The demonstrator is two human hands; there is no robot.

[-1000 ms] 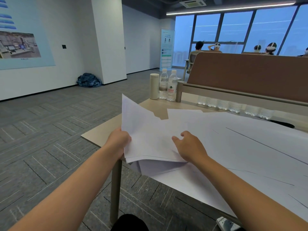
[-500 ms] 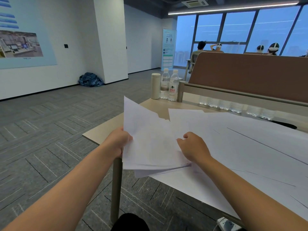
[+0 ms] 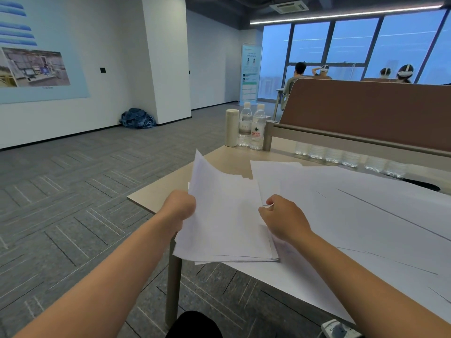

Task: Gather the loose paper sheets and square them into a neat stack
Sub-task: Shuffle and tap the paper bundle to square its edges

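- Stack (image 3: 227, 220): a bundle of white sheets held over the near left corner of the table (image 3: 168, 191). Its near end overhangs the table edge. Its far end is fanned, with one corner standing higher than the rest.
- Left hand (image 3: 181, 208): fingers curled round the stack's left edge, clamped on it.
- Right hand (image 3: 284, 220): fingers curled onto the stack's right edge, gripping it. The fingertips are hidden behind the knuckles.
- Loose sheets (image 3: 366, 215): white paper spread flat across the table to the right, partly under the stack, not yet gathered.
- Step in hand (judgement): squaring the bundle.
  - Slacken both grips just enough for the sheets to slide.
  - Stand the bundle on one edge on bare tabletop and tap it down, then turn it and tap the adjoining edge.
  - The far corners look most out of line, so check those last.
- Risk (judgement): with the near end off the table, too loose a grip could let sheets drop to the floor.
- Writing: the nearer water bottle (image 3: 257, 128) at the far left of the table carries a red label with white characters, too small to read with confidence.
- The text on the standing banner (image 3: 251, 71) and the wall poster (image 3: 36, 67) is illegible.
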